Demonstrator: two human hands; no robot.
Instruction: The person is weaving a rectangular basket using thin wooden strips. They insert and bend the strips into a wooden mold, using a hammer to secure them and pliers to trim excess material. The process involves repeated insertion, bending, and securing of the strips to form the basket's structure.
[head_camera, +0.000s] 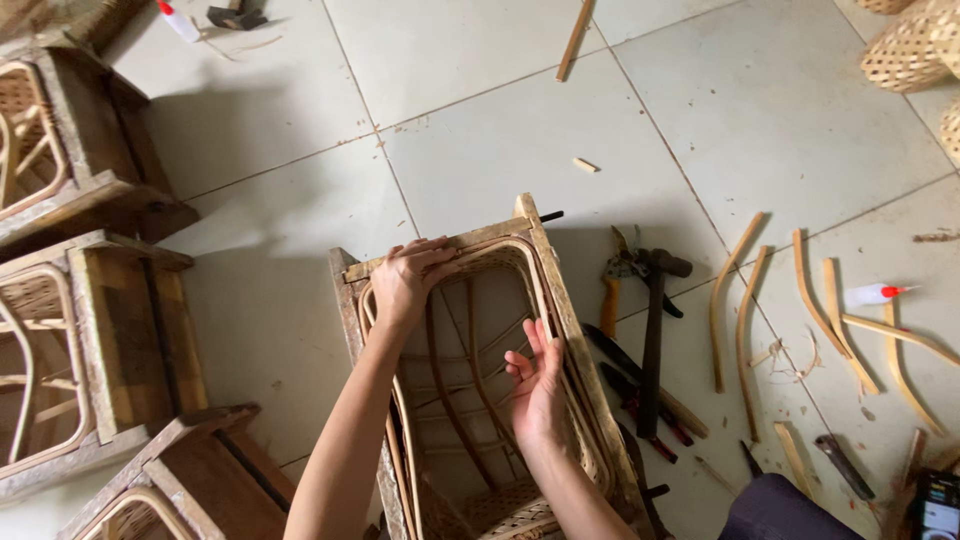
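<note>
Left fingers curled gripping basket mould rim; right fingers spread inside; tools crowd right.

4 wooden moulds, 2 glue bottles, 1 hammer.

The pale tiled floor carries all items. Centre: a wooden mould frame holding a rattan basket. Left: three similar wooden frames. Right of centre: a hammer, pliers and what appear to be knives. Far right: curved rattan strips, shavings and a glue bottle.
</note>
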